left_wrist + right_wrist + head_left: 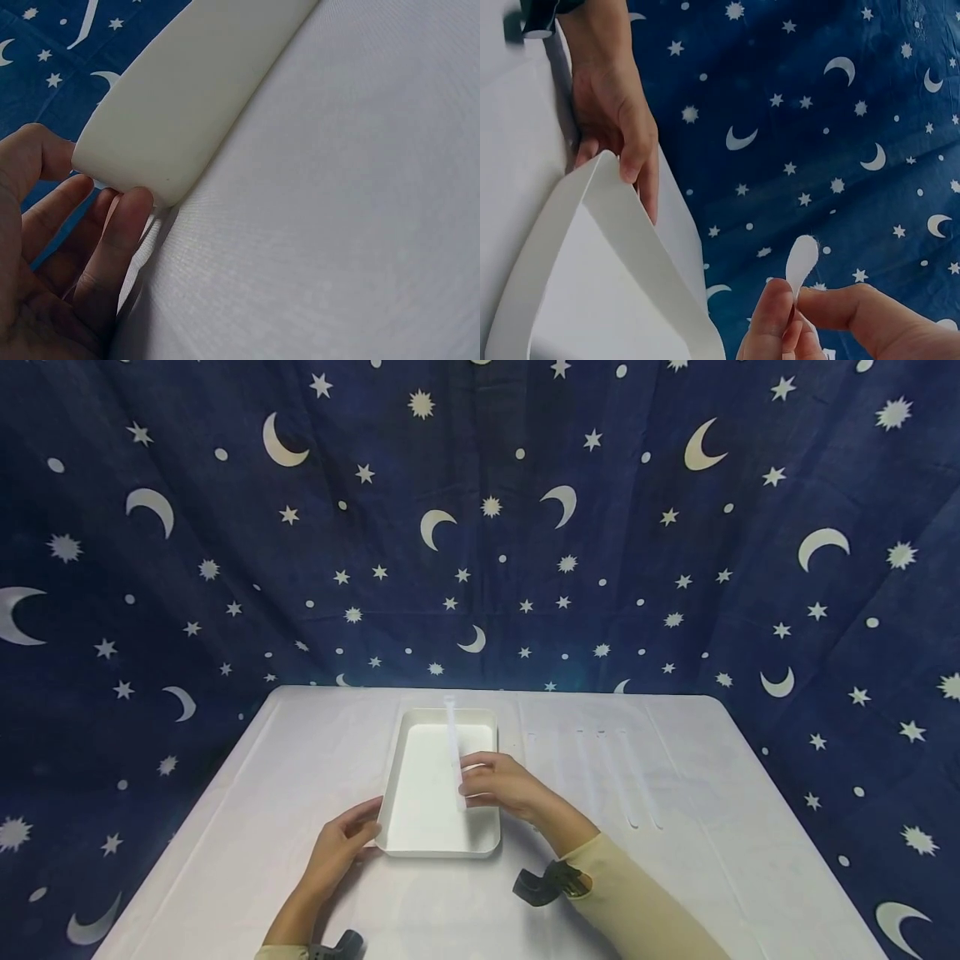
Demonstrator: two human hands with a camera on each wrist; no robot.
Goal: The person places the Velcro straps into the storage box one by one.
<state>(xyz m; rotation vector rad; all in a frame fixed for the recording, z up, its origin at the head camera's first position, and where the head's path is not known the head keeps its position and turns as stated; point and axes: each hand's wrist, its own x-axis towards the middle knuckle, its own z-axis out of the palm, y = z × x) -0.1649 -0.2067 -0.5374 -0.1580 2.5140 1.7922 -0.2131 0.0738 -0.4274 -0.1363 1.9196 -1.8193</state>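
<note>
A shallow white rectangular tray (420, 797) lies on the table, left of centre. My left hand (336, 853) holds its near left corner; in the left wrist view, bent fingers (124, 229) touch the corner of the tray wall (176, 94). Above the tray's right half, my right hand (504, 783) pinches a long, thin, translucent white strip (453, 735), upright or nearly so in the head view. The right wrist view shows the strip's rounded white end (802, 259) sticking out past the thumb and finger. What the strip is, I cannot tell.
Several similar translucent strips (617, 777) lie side by side on the white tabletop (697, 860), right of the tray. They are faint against the cloth. A dark blue curtain (495, 543) with moons and stars hangs behind the table. Each wrist wears a black camera mount (551, 883).
</note>
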